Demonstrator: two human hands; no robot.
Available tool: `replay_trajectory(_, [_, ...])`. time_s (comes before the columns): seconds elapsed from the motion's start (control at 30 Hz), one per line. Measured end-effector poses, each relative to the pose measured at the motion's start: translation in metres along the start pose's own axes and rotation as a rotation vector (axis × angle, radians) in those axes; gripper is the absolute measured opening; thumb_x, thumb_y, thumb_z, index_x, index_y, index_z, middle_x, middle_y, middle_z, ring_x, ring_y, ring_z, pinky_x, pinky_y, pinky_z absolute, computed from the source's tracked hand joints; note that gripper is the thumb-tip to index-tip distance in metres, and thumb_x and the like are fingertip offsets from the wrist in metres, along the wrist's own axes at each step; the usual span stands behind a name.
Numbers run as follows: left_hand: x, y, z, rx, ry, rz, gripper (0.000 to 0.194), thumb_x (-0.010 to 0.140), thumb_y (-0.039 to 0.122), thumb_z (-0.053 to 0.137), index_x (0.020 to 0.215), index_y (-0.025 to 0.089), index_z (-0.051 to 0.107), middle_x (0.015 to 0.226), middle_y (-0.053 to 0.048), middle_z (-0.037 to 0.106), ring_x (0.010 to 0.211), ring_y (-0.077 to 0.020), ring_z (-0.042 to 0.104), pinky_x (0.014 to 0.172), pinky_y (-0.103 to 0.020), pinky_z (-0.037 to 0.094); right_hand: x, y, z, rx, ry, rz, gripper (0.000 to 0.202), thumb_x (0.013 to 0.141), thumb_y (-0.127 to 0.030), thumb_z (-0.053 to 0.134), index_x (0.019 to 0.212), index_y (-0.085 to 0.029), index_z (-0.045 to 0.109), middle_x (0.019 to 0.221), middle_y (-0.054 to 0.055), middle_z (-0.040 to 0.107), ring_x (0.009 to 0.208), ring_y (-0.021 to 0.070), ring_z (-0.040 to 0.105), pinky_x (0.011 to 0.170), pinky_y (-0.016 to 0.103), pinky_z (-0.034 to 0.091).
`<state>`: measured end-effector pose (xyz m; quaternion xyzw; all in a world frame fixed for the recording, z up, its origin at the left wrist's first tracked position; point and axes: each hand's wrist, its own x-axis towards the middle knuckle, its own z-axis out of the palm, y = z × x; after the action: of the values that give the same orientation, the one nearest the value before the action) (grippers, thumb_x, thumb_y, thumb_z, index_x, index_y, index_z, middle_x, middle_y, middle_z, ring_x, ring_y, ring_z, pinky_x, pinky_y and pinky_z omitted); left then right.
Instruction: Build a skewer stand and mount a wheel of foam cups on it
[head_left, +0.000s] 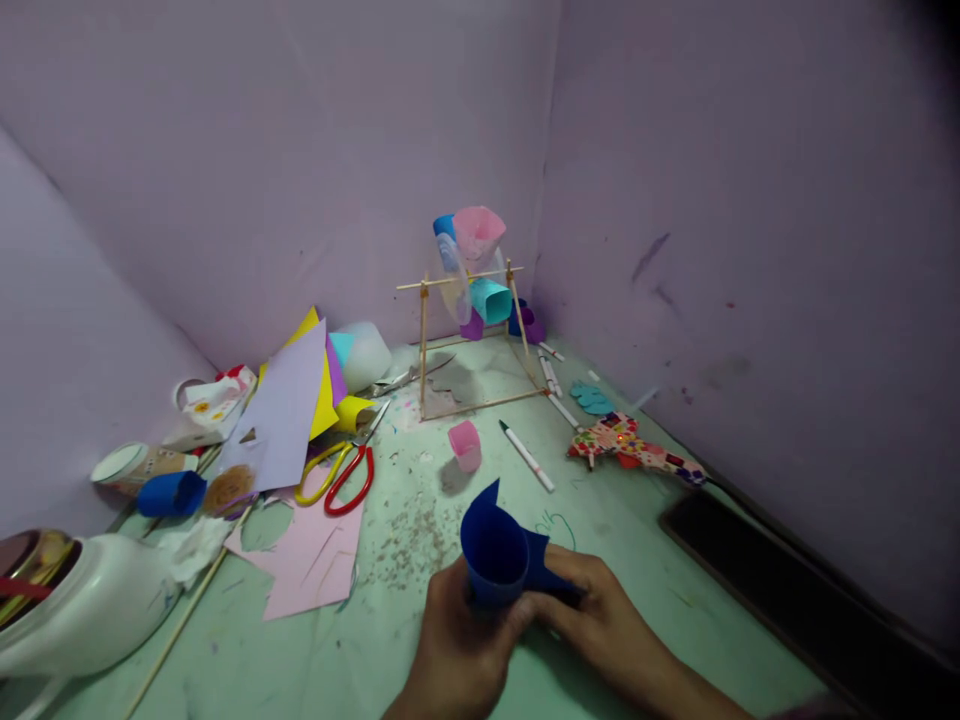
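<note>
A dark blue paper cone (495, 575), rolled with its wide mouth facing up, is held low in front of me. My left hand (465, 640) wraps round its left side and base. On its right, my right hand (577, 605) pinches a loose flap of the same blue paper that sticks out sideways. Just beyond the hands stands a small pink paper cup (466, 446). Farther back is a wooden stick frame (423, 350) carrying a wheel of clear discs with pink, blue and turquoise paper cups (491, 301) on it.
Scissors (349, 470) with red and yellow handles lie left on pink paper (322, 560), near coloured sheets (274, 410). A marker (526, 455), a patterned glue gun (630, 447) and a dark bar (780, 580) are right. A white pot (112, 600) stands front left.
</note>
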<state>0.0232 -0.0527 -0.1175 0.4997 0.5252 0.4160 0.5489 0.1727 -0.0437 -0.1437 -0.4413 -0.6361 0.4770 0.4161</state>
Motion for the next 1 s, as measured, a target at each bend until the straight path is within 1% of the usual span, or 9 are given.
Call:
replay_trajectory(0.1, [0.002, -0.007, -0.002, -0.054, -0.085, 0.022, 0.032, 0.067, 0.037, 0.074, 0.09, 0.016, 0.07, 0.09, -0.01, 0.074, 0.084, -0.0259, 0.066, 0.081, -0.035, 0.052, 0.001, -0.002, 0.0, 0.013, -0.07, -0.077, 0.044, 0.082, -0.057, 0.052, 0.07, -0.016, 0.064, 0.073, 0.003, 0.063, 0.07, 0.017, 0.057, 0.069, 0.028, 0.046])
replay_trajectory(0.23, [0.005, -0.014, -0.002, -0.212, -0.188, -0.026, 0.035, 0.062, 0.037, 0.078, 0.087, 0.014, 0.072, 0.088, -0.01, 0.074, 0.085, -0.0258, 0.066, 0.08, -0.034, 0.052, 0.0, -0.001, 0.0, -0.059, -0.124, -0.101, 0.055, 0.084, -0.063, 0.043, 0.063, -0.015, 0.062, 0.064, 0.002, 0.058, 0.062, 0.0139, 0.052, 0.061, 0.025, 0.043])
replay_trajectory(0.37, [0.008, -0.007, -0.005, -0.469, -0.185, -0.167, 0.045, 0.054, 0.03, 0.083, 0.093, 0.011, 0.072, 0.088, -0.011, 0.074, 0.086, -0.0255, 0.067, 0.084, -0.034, 0.051, -0.002, -0.001, 0.0, -0.073, -0.095, -0.046, 0.036, 0.081, -0.047, 0.058, 0.065, -0.015, 0.065, 0.061, 0.0, 0.06, 0.059, 0.0127, 0.054, 0.059, 0.024, 0.043])
replay_trajectory(0.43, [0.012, 0.0, -0.009, -0.584, -0.147, -0.219, 0.039, 0.053, 0.025, 0.084, 0.087, 0.01, 0.071, 0.084, -0.011, 0.074, 0.083, -0.025, 0.068, 0.083, -0.035, 0.052, -0.002, -0.003, -0.003, -0.055, -0.054, -0.01, 0.023, 0.077, -0.037, 0.062, 0.071, -0.016, 0.07, 0.064, 0.001, 0.065, 0.061, 0.0137, 0.058, 0.062, 0.025, 0.046])
replay_trajectory(0.5, [0.016, 0.005, -0.015, -0.663, -0.081, -0.274, 0.03, 0.054, 0.019, 0.083, 0.079, 0.01, 0.068, 0.076, -0.01, 0.073, 0.076, -0.0237, 0.069, 0.078, -0.036, 0.055, -0.001, -0.008, -0.008, -0.045, 0.046, 0.042, 0.018, 0.076, -0.032, 0.063, 0.076, -0.016, 0.071, 0.069, 0.003, 0.069, 0.064, 0.015, 0.062, 0.064, 0.026, 0.048])
replay_trajectory(0.63, [0.021, 0.008, -0.022, -0.68, -0.015, -0.407, 0.016, 0.062, 0.009, 0.075, 0.073, 0.009, 0.063, 0.064, -0.007, 0.07, 0.061, -0.0179, 0.067, 0.066, -0.032, 0.058, 0.016, -0.025, -0.019, 0.035, 0.265, 0.108, 0.024, 0.072, -0.038, 0.064, 0.078, -0.015, 0.069, 0.072, 0.005, 0.07, 0.062, 0.0149, 0.062, 0.06, 0.027, 0.05])
replay_trajectory(0.77, [0.017, 0.007, -0.019, -0.642, -0.043, -0.438, 0.02, 0.06, 0.009, 0.075, 0.073, 0.011, 0.06, 0.06, -0.004, 0.067, 0.054, -0.0144, 0.064, 0.057, -0.028, 0.056, 0.045, -0.046, -0.023, 0.071, 0.274, -0.012, 0.028, 0.072, -0.037, 0.066, 0.09, -0.015, 0.067, 0.086, 0.008, 0.07, 0.075, 0.0158, 0.063, 0.065, 0.028, 0.051])
replay_trajectory(0.9, [0.013, 0.008, -0.015, -0.57, -0.093, -0.445, 0.03, 0.053, 0.011, 0.079, 0.074, 0.012, 0.057, 0.056, -0.002, 0.064, 0.047, -0.0121, 0.059, 0.044, -0.022, 0.049, 0.065, -0.053, -0.025, -0.041, 0.142, -0.206, 0.035, 0.073, -0.028, 0.067, 0.107, -0.018, 0.062, 0.106, 0.008, 0.067, 0.093, 0.017, 0.062, 0.079, 0.033, 0.051])
replay_trajectory(1.0, [0.014, 0.004, -0.015, -0.421, -0.146, -0.427, 0.032, 0.05, 0.019, 0.079, 0.072, 0.013, 0.056, 0.051, 0.001, 0.06, 0.041, -0.0102, 0.053, 0.037, -0.019, 0.041, 0.068, -0.047, -0.027, -0.151, 0.056, -0.317, 0.034, 0.072, -0.026, 0.071, 0.104, -0.019, 0.064, 0.106, 0.007, 0.067, 0.099, 0.0186, 0.061, 0.088, 0.037, 0.047])
